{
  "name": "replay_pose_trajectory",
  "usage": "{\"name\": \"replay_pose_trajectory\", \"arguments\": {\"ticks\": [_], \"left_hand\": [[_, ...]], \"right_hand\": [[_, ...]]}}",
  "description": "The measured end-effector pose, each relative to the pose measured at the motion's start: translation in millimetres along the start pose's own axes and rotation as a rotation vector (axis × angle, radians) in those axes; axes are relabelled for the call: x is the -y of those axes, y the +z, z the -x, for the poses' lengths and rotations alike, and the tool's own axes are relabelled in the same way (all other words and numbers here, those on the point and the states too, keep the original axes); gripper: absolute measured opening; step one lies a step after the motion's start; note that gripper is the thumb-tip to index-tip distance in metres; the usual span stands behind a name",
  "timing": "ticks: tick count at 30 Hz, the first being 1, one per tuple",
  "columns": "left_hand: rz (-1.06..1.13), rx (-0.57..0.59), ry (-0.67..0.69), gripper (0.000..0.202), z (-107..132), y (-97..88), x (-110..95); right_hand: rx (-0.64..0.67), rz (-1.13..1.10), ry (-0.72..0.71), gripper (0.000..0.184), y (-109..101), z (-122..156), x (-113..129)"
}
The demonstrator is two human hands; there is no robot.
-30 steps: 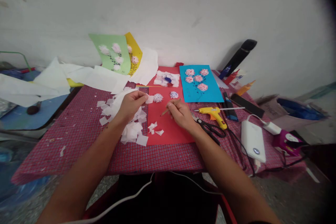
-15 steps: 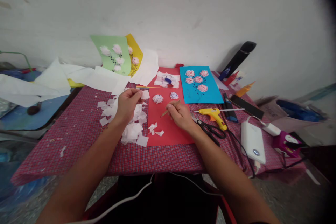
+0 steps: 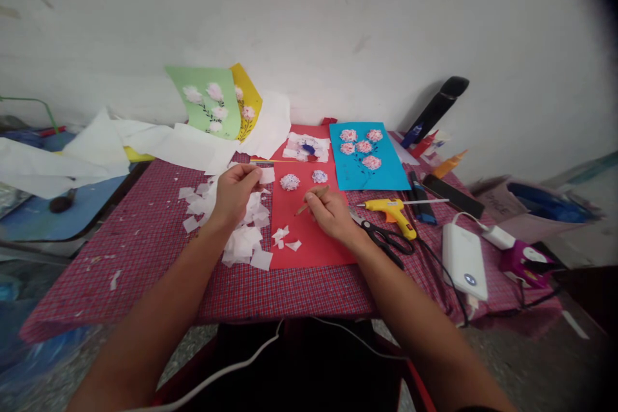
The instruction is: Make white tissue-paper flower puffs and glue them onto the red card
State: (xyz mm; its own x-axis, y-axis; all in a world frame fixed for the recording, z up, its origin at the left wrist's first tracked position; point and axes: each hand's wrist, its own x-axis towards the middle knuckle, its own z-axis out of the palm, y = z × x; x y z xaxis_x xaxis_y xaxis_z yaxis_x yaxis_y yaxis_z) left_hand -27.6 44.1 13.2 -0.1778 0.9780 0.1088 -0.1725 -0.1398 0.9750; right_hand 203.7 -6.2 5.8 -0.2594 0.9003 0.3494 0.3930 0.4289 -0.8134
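Between the thumb and fingers of my left hand [image 3: 235, 190] is a small white tissue-paper square [image 3: 267, 175]. My right hand [image 3: 329, 209] pinches a thin brown stick [image 3: 302, 208], its dark tip pointing down-left over the red sheet [image 3: 309, 244]. Two speckled paper flowers, a larger one [image 3: 290, 182] and a smaller one [image 3: 319, 176], sit on this sheet beyond my right hand. A few folded paper scraps [image 3: 280, 235] lie at its left edge. Many cut paper squares [image 3: 244, 241] are heaped under and beside my left hand.
Paint-stained paper [image 3: 308, 147] rests at the back of the red sheet. Right of it are a blue flower card [image 3: 391, 170], yellow glue gun [image 3: 396, 211], black scissors [image 3: 386, 241] and white power bank [image 3: 464, 261]. A green flower card [image 3: 203, 87] leans on the wall.
Almost nothing differs. Both hands keep their grips in nearly the same places, and the whole view has shifted very slightly.
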Motion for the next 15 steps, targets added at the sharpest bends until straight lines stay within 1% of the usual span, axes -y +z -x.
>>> {"name": "replay_pose_trajectory", "arguments": {"ticks": [5, 9, 15], "left_hand": [[0.009, 0.011, 0.005, 0.015, 0.6, -0.4, -0.3], [0.000, 0.003, -0.006, 0.016, 2.2, 0.9, -3.3], [0.007, -0.003, -0.012, 0.017, 2.0, 1.3, -3.6]], "right_hand": [[-0.022, 0.008, -0.011, 0.040, -0.3, 0.1, 1.4], [-0.078, -0.028, -0.006, 0.029, -0.3, 0.9, 0.9], [-0.092, -0.059, -0.045, 0.032, 0.4, 1.0, 2.4]]}}
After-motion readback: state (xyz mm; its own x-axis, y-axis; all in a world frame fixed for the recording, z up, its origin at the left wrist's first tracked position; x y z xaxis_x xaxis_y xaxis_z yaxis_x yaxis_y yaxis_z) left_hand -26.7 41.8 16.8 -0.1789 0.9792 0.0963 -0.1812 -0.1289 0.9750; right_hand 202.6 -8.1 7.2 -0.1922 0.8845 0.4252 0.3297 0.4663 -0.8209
